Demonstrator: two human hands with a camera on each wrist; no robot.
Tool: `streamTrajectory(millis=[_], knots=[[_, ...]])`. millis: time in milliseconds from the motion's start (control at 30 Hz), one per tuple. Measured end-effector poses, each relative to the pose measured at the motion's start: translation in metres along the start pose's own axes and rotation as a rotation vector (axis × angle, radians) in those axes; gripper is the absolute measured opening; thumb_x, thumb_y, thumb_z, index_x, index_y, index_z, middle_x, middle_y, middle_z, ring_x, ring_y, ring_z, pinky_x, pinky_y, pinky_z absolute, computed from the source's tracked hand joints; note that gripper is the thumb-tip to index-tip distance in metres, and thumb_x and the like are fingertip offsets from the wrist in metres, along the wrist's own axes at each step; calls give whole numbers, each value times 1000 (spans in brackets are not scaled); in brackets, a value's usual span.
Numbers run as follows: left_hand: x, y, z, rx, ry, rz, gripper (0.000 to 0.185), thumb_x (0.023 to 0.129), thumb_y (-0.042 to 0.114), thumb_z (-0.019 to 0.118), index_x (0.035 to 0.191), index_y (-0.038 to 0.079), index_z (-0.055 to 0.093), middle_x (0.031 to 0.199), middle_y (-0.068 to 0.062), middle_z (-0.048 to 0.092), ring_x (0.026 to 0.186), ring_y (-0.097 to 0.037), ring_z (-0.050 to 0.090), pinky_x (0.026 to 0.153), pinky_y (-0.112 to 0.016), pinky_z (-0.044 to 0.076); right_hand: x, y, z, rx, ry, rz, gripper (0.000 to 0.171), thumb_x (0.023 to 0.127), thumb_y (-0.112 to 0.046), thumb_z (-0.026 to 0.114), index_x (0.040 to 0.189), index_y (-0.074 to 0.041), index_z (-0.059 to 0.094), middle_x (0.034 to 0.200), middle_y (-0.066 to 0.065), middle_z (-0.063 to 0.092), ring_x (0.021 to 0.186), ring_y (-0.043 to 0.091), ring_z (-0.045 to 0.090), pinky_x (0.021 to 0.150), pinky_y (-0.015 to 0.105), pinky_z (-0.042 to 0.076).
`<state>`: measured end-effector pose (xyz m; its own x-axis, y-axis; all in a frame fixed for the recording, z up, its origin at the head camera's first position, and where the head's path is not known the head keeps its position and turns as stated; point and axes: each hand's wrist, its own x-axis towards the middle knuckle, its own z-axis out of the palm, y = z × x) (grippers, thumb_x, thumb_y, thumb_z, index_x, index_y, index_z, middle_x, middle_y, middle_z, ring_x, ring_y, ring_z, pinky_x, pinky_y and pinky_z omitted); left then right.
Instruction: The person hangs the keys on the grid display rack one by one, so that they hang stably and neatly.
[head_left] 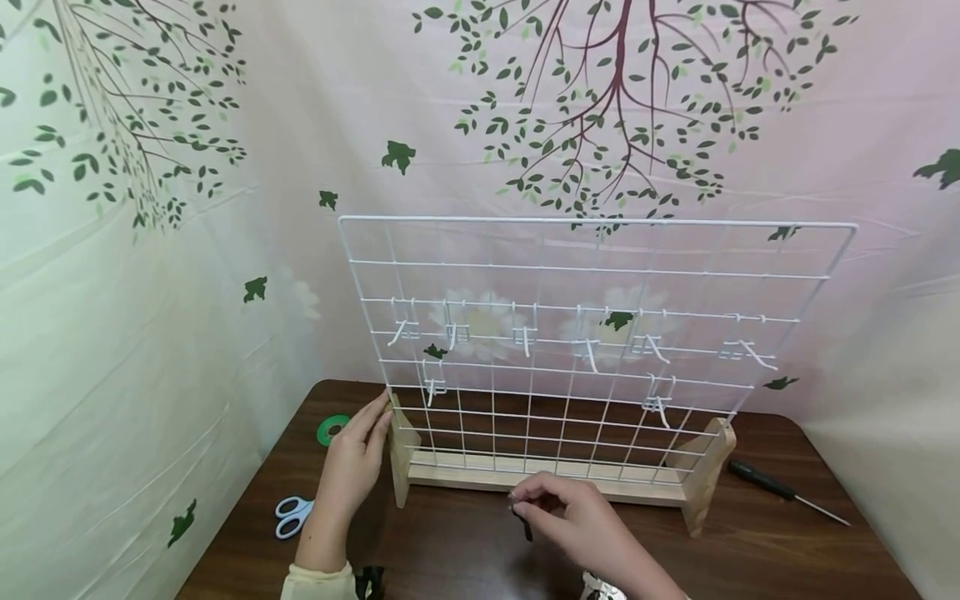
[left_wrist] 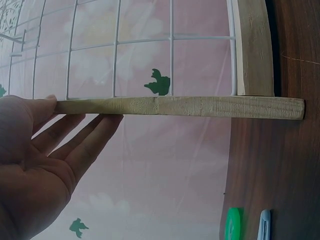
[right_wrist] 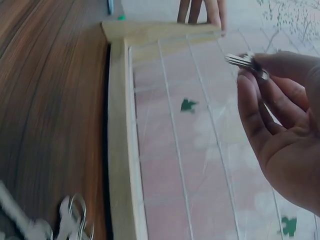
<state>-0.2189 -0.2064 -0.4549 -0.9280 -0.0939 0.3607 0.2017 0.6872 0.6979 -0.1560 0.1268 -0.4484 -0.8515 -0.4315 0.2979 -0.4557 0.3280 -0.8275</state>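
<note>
Left hand: your left hand point(head_left: 352, 467) rests straight fingers on the near-left wooden foot point(head_left: 400, 458) of the wire grid rack point(head_left: 585, 333).
Right hand: your right hand point(head_left: 577, 517) pinches a key point(right_wrist: 242, 61).
Relation: the hooks point(head_left: 656, 404) lie beyond and above the key, nearer your right hand.

bare hands point(head_left: 352, 462), pale yellow left sleeve cuff point(head_left: 318, 583)

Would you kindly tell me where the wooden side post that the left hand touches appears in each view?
Head: the wooden side post stands left of centre, at the grid's lower left corner, beside the left hand.
Left wrist: it runs as a horizontal bar across the middle, fingers at its left end.
Right wrist: it lies along the top, fingers behind it.
Shared landmark: the white wire grid, fixed to the post in all three.
</note>
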Motion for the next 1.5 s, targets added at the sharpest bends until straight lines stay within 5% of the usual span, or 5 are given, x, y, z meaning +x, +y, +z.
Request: streamTrajectory(millis=[267, 667, 1033, 1500], knots=[[1, 1, 0, 1, 8, 18, 46, 113, 26, 56, 157, 15, 56, 159, -13, 59, 145, -36, 59, 115, -58, 53, 27, -16, 19, 48, 84, -66, 11, 105, -18, 70, 112, -12, 77, 99, 4, 81, 83, -4, 67, 73, 22, 61], [-1, 1, 0, 15, 25, 47, 45, 113, 23, 56, 157, 13, 56, 157, -14, 61, 143, -36, 61, 112, -57, 56, 64, -40, 40, 353, 49, 26, 19, 107, -20, 68, 120, -8, 74, 100, 20, 79, 80, 10, 80, 72, 33, 68], [0, 2, 0, 32, 21, 16, 45, 113, 23, 57, 157, 15, 57, 158, -13, 60, 143, -36, 61, 112, -58, 56, 85, -61, 48, 406, 80, 33, 21, 107, -20, 68, 122, -6, 72, 100, 23, 74, 75, 10, 78, 69, 28, 65], [-1, 3, -2, 13, 30, 50, 44, 111, 19, 60, 154, 13, 59, 155, -15, 63, 141, -38, 63, 111, -58, 56, 119, -114, 46, 470, 102, -72, 20, 107, -14, 66, 124, -5, 71, 102, 26, 72, 71, 10, 75, 68, 29, 65]])
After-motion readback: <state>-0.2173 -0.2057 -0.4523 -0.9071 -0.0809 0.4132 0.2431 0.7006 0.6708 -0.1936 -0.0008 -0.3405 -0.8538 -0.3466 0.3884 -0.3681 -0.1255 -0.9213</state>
